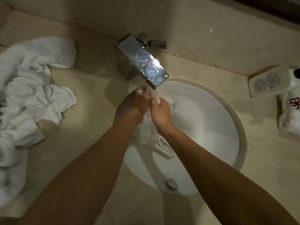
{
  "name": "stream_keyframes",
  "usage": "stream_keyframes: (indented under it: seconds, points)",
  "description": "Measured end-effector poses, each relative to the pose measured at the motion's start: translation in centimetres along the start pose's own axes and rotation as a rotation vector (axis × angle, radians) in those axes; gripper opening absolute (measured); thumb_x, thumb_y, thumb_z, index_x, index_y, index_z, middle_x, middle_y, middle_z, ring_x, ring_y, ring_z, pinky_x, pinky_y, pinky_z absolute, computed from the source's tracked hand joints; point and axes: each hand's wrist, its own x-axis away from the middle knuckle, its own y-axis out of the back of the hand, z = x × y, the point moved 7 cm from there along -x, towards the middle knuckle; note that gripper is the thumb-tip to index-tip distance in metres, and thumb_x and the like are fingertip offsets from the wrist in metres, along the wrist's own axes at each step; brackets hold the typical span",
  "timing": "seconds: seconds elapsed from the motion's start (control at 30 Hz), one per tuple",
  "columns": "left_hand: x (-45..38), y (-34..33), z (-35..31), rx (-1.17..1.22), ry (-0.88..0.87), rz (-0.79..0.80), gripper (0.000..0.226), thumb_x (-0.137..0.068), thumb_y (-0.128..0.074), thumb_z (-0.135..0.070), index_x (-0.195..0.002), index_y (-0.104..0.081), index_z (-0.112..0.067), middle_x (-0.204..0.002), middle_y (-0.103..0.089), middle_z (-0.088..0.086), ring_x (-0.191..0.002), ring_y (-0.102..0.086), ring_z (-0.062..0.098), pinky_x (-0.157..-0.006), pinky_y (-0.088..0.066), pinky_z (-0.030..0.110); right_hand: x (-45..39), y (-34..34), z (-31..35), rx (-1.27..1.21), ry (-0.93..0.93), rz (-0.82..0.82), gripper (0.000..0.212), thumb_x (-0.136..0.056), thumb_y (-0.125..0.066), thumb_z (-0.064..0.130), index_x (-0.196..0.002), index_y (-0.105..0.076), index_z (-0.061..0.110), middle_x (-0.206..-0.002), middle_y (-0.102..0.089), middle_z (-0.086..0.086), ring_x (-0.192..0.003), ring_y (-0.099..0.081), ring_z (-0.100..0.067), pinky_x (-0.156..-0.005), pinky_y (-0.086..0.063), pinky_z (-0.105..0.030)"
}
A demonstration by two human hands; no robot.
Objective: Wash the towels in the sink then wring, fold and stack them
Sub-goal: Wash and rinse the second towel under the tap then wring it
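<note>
A small white towel [150, 135] hangs bunched in the round white sink [215, 120], right under the spout of the chrome faucet [142, 60]. Water runs from the spout onto it. My left hand [139, 101] grips the towel's upper left part. My right hand [159, 109] grips it just beside, the two hands close together. The towel's lower end trails down into the basin. A pile of crumpled white towels [30, 88] lies on the counter at the left.
The beige stone counter [90, 82] surrounds the sink. A white bottle [269, 82] lies on its side at the right edge, over a folded white cloth with red embroidery [290, 114]. The metal drain plug [171, 183] sits at the basin's near side.
</note>
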Motion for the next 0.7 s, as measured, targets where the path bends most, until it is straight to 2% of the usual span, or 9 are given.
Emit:
stream_keyframes:
  seconds: [0.07, 0.17, 0.23, 0.33, 0.43, 0.5, 0.6, 0.67, 0.7]
  points:
    - [1.2, -0.2, 0.0, -0.086, -0.015, -0.005, 0.038, -0.105, -0.041, -0.022, -0.133, -0.052, 0.001, -0.128, -0.058, 0.013, -0.116, -0.058, 0.028, -0.073, -0.047, 0.026, 0.4, 0.9, -0.4, 0.074, 0.043, 0.074, 0.022, -0.094, -0.048, 0.030, -0.079, -0.060, 0.020, -0.083, -0.064, -0.004, -0.081, -0.059, -0.024, -0.076, -0.043, -0.036]
    - [2.8, -0.7, -0.3, -0.530, -0.131, 0.071, 0.050, -0.103, -0.040, -0.044, -0.128, -0.058, -0.005, -0.128, -0.061, 0.014, -0.117, -0.057, 0.029, -0.078, -0.038, 0.024, -2.2, 5.6, -1.4, 0.233, 0.003, -0.015, 0.024, -0.099, -0.055, 0.027, -0.112, -0.063, 0.009, -0.109, -0.064, -0.015, -0.105, -0.060, -0.031, -0.080, -0.041, -0.032]
    - [4.0, -0.3, -0.6, -0.804, -0.210, 0.164, 0.054, -0.102, -0.040, -0.048, -0.134, -0.054, -0.006, -0.137, -0.055, 0.015, -0.125, -0.051, 0.029, -0.086, -0.035, 0.023, -3.3, 8.7, -1.8, 0.175, -0.039, -0.029, 0.015, -0.097, -0.059, 0.026, -0.099, -0.060, 0.011, -0.093, -0.064, -0.008, -0.088, -0.065, -0.028, -0.065, -0.045, -0.030]
    - [4.2, 1.3, -0.9, -0.955, -0.277, 0.240, 0.061, -0.096, -0.046, -0.055, -0.133, -0.054, -0.008, -0.135, -0.056, 0.014, -0.120, -0.053, 0.029, -0.096, -0.039, 0.028, -2.1, 10.6, -1.0, 0.072, -0.099, 0.158, 0.014, -0.097, -0.063, 0.026, -0.094, -0.059, 0.013, -0.083, -0.068, -0.002, -0.067, -0.068, -0.014, -0.055, -0.053, -0.025]
    - [4.7, 2.2, -1.0, -0.919, -0.160, 0.423, 0.074, -0.081, -0.060, -0.067, -0.134, -0.056, -0.014, -0.133, -0.059, 0.005, -0.116, -0.057, 0.023, -0.097, -0.045, 0.030, -1.1, 11.4, -1.4, -0.029, -0.180, 0.351, 0.038, -0.090, -0.072, 0.038, -0.113, -0.061, 0.010, -0.101, -0.074, -0.011, -0.083, -0.075, -0.021, -0.069, -0.059, -0.034]
    - [5.5, 2.5, -0.5, -1.141, -0.074, 0.563, 0.083, -0.072, -0.070, -0.069, -0.134, -0.054, -0.017, -0.133, -0.059, -0.001, -0.112, -0.058, 0.018, -0.095, -0.044, 0.027, -0.7, 11.0, -1.5, 0.009, -0.206, 0.453, 0.067, -0.072, -0.081, 0.057, -0.118, -0.060, 0.014, -0.110, -0.072, -0.009, -0.094, -0.073, -0.023, -0.081, -0.059, -0.040]
    - [5.6, 2.7, -1.1, -1.452, -0.114, 0.549, 0.066, -0.079, -0.076, -0.047, -0.128, -0.055, -0.007, -0.124, -0.062, 0.007, -0.097, -0.056, 0.018, -0.077, -0.042, 0.022, 0.9, 8.6, -1.0, 0.439, -0.114, 0.691, 0.106, -0.051, -0.080, 0.077, -0.141, -0.048, 0.030, -0.146, -0.050, 0.003, -0.130, -0.052, -0.019, -0.112, -0.041, -0.041]
    - [5.2, 2.7, -2.1, -1.345, -0.161, 0.494, 0.051, -0.086, -0.072, -0.034, -0.123, -0.056, -0.003, -0.118, -0.062, 0.009, -0.100, -0.058, 0.022, -0.071, -0.040, 0.023, 2.6, 6.8, -1.3, 0.828, -0.034, 0.850, 0.110, -0.058, -0.081, 0.072, -0.151, -0.035, 0.035, -0.157, -0.035, 0.007, -0.142, -0.037, -0.019, -0.118, -0.031, -0.040]
    - [5.2, 2.8, -2.6, -1.231, -0.188, 0.483, 0.043, -0.087, -0.070, -0.030, -0.120, -0.058, -0.003, -0.115, -0.062, 0.009, -0.101, -0.060, 0.023, -0.069, -0.041, 0.024, 3.0, 6.5, -1.5, 1.000, 0.014, 0.847, 0.103, -0.066, -0.081, 0.065, -0.151, -0.036, 0.032, -0.156, -0.037, 0.005, -0.140, -0.038, -0.021, -0.116, -0.032, -0.037]
